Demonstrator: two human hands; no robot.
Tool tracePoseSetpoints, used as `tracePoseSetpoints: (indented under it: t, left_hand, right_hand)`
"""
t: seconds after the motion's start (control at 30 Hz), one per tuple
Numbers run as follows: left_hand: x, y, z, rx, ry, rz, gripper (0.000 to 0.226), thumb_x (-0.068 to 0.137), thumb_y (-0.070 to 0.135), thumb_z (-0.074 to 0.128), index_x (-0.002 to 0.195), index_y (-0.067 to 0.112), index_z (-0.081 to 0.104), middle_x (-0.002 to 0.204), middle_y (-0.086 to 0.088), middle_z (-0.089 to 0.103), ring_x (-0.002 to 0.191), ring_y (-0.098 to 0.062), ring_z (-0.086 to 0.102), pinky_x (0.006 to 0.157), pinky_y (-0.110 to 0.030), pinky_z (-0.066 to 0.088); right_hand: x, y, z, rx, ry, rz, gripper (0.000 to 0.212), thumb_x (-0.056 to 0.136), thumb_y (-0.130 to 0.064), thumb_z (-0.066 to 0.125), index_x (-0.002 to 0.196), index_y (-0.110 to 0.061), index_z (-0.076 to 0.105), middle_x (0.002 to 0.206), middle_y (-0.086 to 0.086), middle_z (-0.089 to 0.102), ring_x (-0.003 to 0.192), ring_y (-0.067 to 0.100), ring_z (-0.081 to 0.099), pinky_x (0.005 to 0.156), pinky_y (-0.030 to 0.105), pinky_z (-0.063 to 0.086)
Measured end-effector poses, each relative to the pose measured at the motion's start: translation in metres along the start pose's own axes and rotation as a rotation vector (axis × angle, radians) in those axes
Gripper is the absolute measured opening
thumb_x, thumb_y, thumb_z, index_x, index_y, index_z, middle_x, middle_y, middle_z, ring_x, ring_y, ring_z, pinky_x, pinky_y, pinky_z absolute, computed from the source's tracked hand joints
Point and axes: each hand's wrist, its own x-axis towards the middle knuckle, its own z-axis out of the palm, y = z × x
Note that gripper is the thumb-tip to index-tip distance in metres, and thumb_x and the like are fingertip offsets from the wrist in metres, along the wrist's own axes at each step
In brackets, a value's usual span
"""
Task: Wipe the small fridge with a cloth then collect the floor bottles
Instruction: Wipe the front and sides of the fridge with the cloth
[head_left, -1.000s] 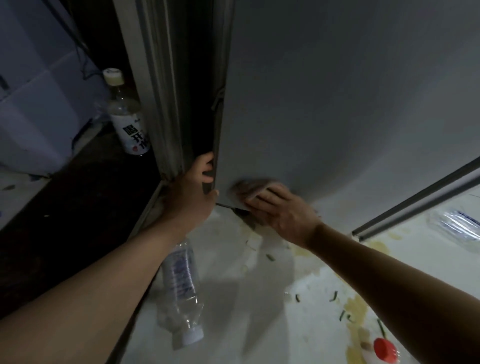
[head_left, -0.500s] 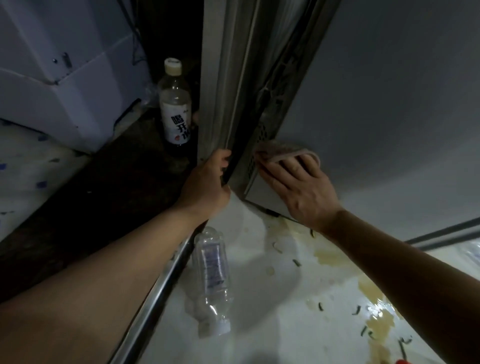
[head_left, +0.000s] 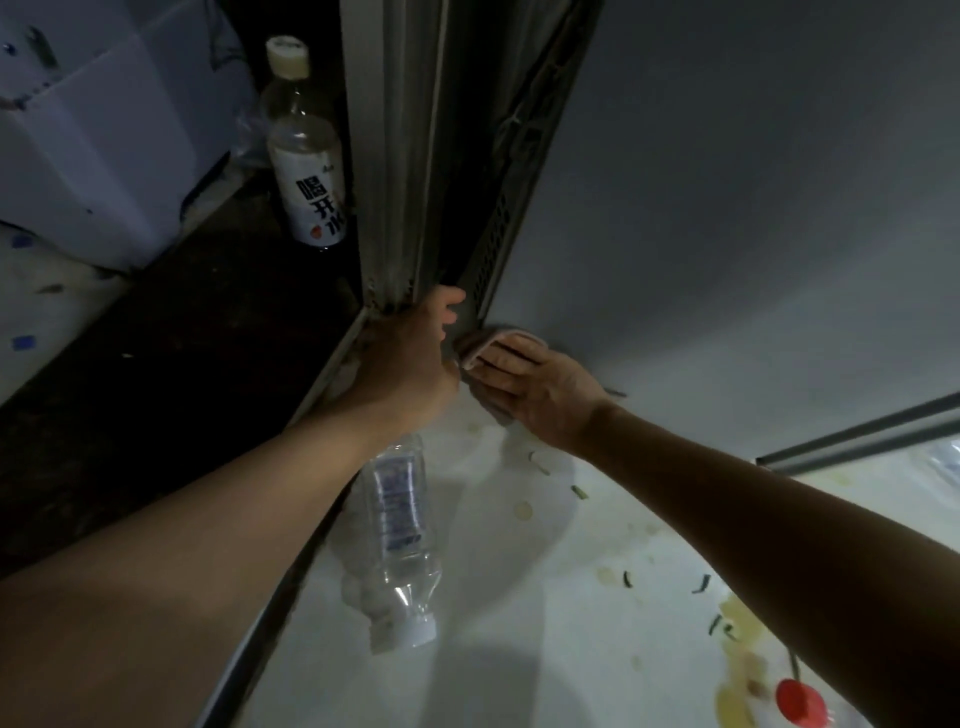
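The small grey fridge (head_left: 727, 208) fills the upper right. My right hand (head_left: 535, 389) presses a pale cloth (head_left: 488, 338) with flat fingers against the fridge's lower left corner. My left hand (head_left: 410, 358) grips the bottom of the metal door frame (head_left: 400, 156) just left of the cloth, fingers curled round its edge. A clear empty bottle (head_left: 397, 540) lies on the white floor under my left forearm, its white cap toward me. A labelled bottle (head_left: 306, 156) stands upright on the dark floor behind the frame. A red cap (head_left: 800, 701) shows at the bottom right.
The white floor (head_left: 519, 649) carries yellow stains and small green scraps. A metal threshold rail (head_left: 311, 395) divides it from the dark floor (head_left: 156, 364). A pale box-like unit (head_left: 104, 130) stands at the upper left. A dark bar (head_left: 857, 436) and part of a clear bottle (head_left: 948, 457) sit at the right.
My right hand has slid the cloth down and left toward the fridge's bottom corner, close to my left hand. My left hand stays on the frame. The view has shifted a little.
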Motion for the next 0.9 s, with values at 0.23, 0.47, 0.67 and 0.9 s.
tracePoseSetpoints:
  t: [0.23, 0.47, 0.67, 0.9]
  left_hand:
    - [0.004, 0.016, 0.008, -0.038, 0.03, 0.034, 0.081, 0.08, -0.003, 0.059, 0.145, 0.028, 0.022, 0.14, 0.0, 0.045, 0.122, -0.015, 0.049, 0.095, -0.025, 0.038]
    - [0.002, 0.024, 0.024, -0.096, 0.071, 0.021, 0.084, 0.079, -0.001, 0.062, 0.143, 0.032, 0.02, 0.131, 0.008, 0.05, 0.112, -0.01, 0.054, 0.091, -0.03, 0.046]
    - [0.002, 0.024, 0.026, -0.142, 0.066, 0.041, 0.083, 0.078, -0.003, 0.061, 0.142, 0.033, 0.023, 0.118, 0.021, 0.042, 0.101, 0.002, 0.048, 0.074, -0.01, 0.037]
    - [-0.001, 0.033, 0.025, -0.111, 0.052, -0.008, 0.084, 0.08, 0.001, 0.059, 0.145, 0.033, 0.017, 0.141, 0.006, 0.044, 0.117, -0.011, 0.051, 0.094, -0.026, 0.041]
  right_hand:
    - [-0.079, 0.002, 0.06, 0.039, -0.109, 0.0, 0.087, 0.087, -0.007, 0.058, 0.151, -0.024, 0.002, 0.16, 0.002, -0.007, 0.145, 0.029, -0.012, 0.106, 0.047, -0.019]
    - [-0.147, 0.002, 0.104, 0.077, -0.3, 0.057, 0.087, 0.09, -0.002, 0.049, 0.15, -0.021, -0.011, 0.155, 0.0, -0.025, 0.135, 0.028, -0.033, 0.094, 0.048, -0.032]
    - [-0.083, 0.0, 0.059, 0.103, -0.041, 0.015, 0.079, 0.089, -0.006, 0.047, 0.151, -0.021, 0.0, 0.16, 0.002, -0.003, 0.146, 0.027, -0.008, 0.111, 0.045, -0.014]
    - [-0.042, -0.005, 0.036, 0.108, 0.06, 0.037, 0.062, 0.097, -0.019, 0.042, 0.151, -0.023, 0.011, 0.16, -0.003, 0.002, 0.147, 0.023, -0.004, 0.114, 0.043, -0.011]
